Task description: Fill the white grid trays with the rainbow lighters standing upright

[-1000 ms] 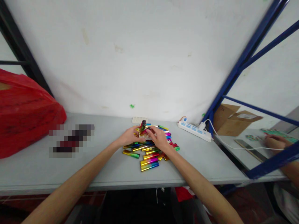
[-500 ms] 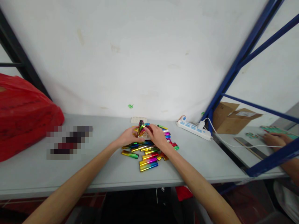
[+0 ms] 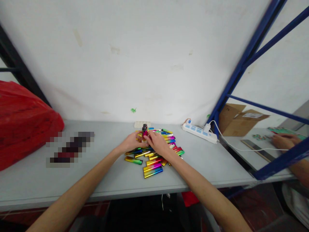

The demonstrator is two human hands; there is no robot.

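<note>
Shiny two-tone lighters lie in a loose pile on the grey table, several of them partly under my hands. Above the pile, my left hand is closed around upright lighters, their dark tops pointing up. How many it holds I cannot tell. My right hand meets it from the right, its fingers closed on a pinkish lighter beside the others. The fingertips partly hide one another. A yellow-green lighter rests at the pile's near left edge.
A pale flat tray sits behind the pile by the wall. At right are a white power strip, a blue rack post and a cardboard box. A red bag stands left. Another person's hand works far right.
My right hand has brought a pinkish lighter upright against those in my left hand; before, it lay tilted between the hands. The view has shifted slightly.
</note>
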